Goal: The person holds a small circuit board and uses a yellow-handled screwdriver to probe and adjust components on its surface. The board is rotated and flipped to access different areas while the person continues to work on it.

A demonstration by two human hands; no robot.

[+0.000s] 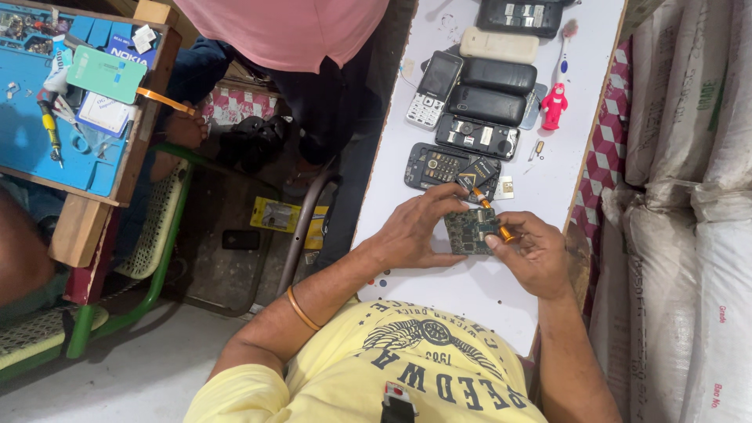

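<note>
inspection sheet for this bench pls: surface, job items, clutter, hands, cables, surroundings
Surface: white table, marked and spotted near the front edge.
Job's things: green circuit board flat on the table; orange-handled screwdriver with its tip on the board.
Clutter: opened keypad phones and back covers in a row beyond the board; red figurine; toothbrush.
Grippers: left hand steadies the board; right hand grips the screwdriver.
Cables: nothing seen.
Surroundings: white woven sacks stacked at right; second person in a pink shirt opposite; blue repair mat on a wooden bench at left; green chair.
</note>
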